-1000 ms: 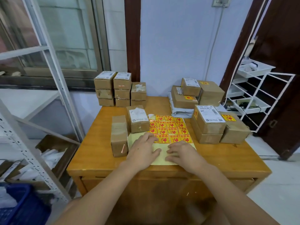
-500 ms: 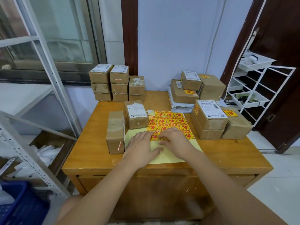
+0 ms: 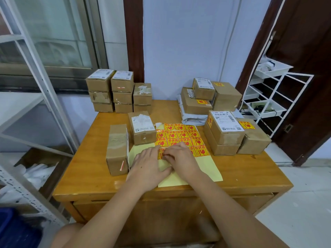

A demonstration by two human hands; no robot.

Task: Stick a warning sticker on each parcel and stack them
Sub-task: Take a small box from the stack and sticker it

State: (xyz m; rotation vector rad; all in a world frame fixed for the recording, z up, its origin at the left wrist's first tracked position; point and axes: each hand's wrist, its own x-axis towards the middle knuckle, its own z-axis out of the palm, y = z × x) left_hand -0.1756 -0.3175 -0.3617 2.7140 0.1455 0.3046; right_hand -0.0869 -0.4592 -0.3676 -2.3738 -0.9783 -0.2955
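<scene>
The sticker sheet (image 3: 180, 140) lies mid-counter (image 3: 250, 176), its pale yellow backing reaching almost to the near edge. Bare wood shows right of the sheet and along the front. Just left of the sheet stand a tall box (image 3: 117, 149) and a labelled box (image 3: 143, 127); just right, stacked boxes (image 3: 223, 133) bearing red-on-yellow stickers. Behind the sheet, by the wall, more box stacks (image 3: 114, 90). The left hand (image 3: 148, 163) lies flat, fingers straight, pressing the backing. The right hand (image 3: 180, 158) has curled fingers at the lowest sticker row; whether its grip has a sticker I cannot tell.
</scene>
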